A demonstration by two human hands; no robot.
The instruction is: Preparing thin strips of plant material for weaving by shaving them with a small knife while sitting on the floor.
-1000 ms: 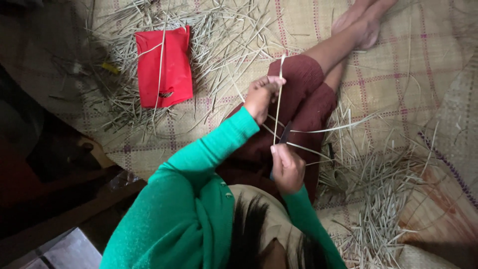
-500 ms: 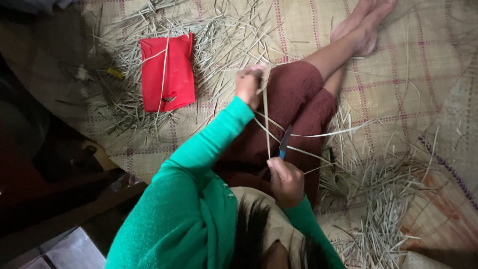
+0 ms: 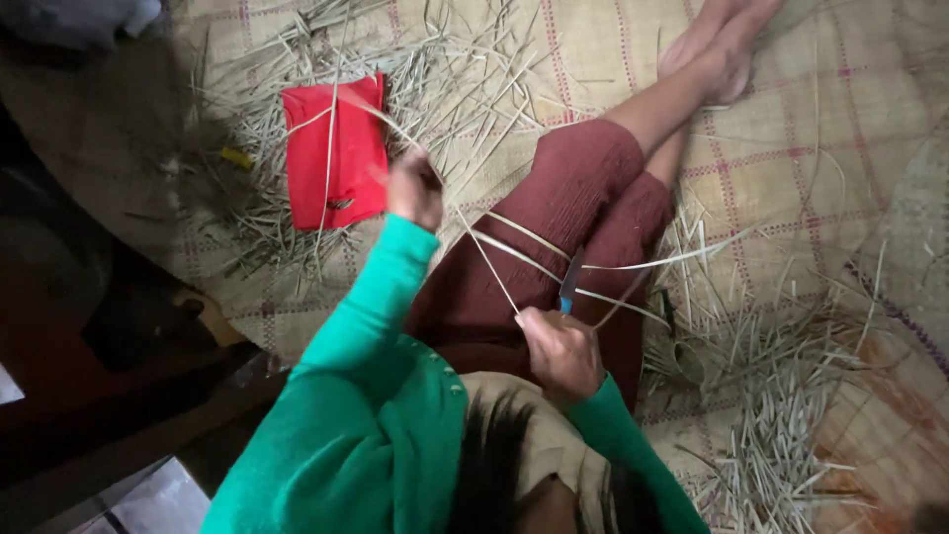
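I sit on a woven mat [image 3: 791,148] with my legs in dark red cloth [image 3: 583,198] stretched out. My left hand [image 3: 415,188] is raised over the mat's left side, shut on a long pale reed strip [image 3: 484,257]. The strip runs taut down to my right hand [image 3: 559,348] at my lap. That hand grips a small knife [image 3: 570,282] with its blade pointing up against the strip. More thin strips [image 3: 633,267] curl across my thighs.
A flat red pouch [image 3: 334,150] lies on the mat beyond my left hand, among scattered dry reed pieces [image 3: 465,69]. A thick heap of cut reeds [image 3: 781,396] lies to my right. Dark floor and objects border the mat at left.
My left hand has swung from above my thigh out to the left toward the red pouch, drawing the strip longer. My right hand with the knife has stayed at my lap.
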